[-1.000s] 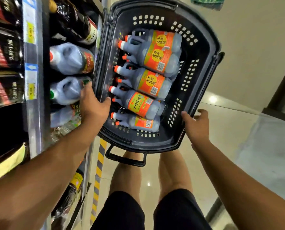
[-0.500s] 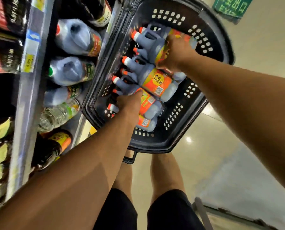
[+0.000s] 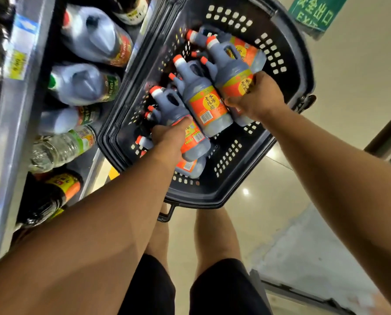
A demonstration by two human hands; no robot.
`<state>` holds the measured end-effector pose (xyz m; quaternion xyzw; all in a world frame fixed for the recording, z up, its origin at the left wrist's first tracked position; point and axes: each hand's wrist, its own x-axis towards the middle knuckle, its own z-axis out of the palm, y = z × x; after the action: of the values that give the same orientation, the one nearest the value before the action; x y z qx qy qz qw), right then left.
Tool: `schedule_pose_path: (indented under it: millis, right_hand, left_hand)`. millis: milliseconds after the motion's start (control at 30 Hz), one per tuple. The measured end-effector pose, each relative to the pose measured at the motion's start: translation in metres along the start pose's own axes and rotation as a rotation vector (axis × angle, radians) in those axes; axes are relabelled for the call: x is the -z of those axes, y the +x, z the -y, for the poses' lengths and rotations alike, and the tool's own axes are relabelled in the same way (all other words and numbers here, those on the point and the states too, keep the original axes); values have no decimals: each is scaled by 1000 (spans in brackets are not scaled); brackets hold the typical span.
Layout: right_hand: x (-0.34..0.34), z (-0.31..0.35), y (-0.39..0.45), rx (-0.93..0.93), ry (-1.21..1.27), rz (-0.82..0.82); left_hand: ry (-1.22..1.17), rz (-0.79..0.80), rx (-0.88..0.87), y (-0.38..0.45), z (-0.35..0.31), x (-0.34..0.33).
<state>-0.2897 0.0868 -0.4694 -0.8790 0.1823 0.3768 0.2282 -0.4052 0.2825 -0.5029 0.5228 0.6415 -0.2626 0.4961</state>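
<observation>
A black plastic shopping basket [image 3: 287, 55] holds several dark vinegar jugs with orange labels and orange-white caps. My right hand [image 3: 257, 96] grips the lower end of one jug [image 3: 229, 71], which is raised above the others. My left hand [image 3: 169, 136] grips another jug [image 3: 167, 105] lower in the basket. A third jug [image 3: 203, 103] lies between the two hands. More jugs lie underneath, partly hidden.
Store shelves [image 3: 12, 142] on the left carry large dark jugs [image 3: 92, 35], a clear bottle [image 3: 60, 146] and soy sauce bottles [image 3: 53, 196]. A green exit sign [image 3: 315, 12] hangs at top right. Glossy beige floor and my bare legs [image 3: 212, 233] lie below the basket.
Both hands left the basket's rim and reached inside. Each now grips a jug; the right hand's jug has been drawn up and toward me.
</observation>
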Motion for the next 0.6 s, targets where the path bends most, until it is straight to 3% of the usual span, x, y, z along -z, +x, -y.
schedule_pose_path:
  millis: [267, 600]
  right_hand:
    - [7, -15, -86, 0, 427, -36]
    - [51, 36, -206, 203, 749, -70]
  left_hand:
    - [109, -31, -323, -68, 7, 36]
    - [-68, 165, -618, -207, -28, 110]
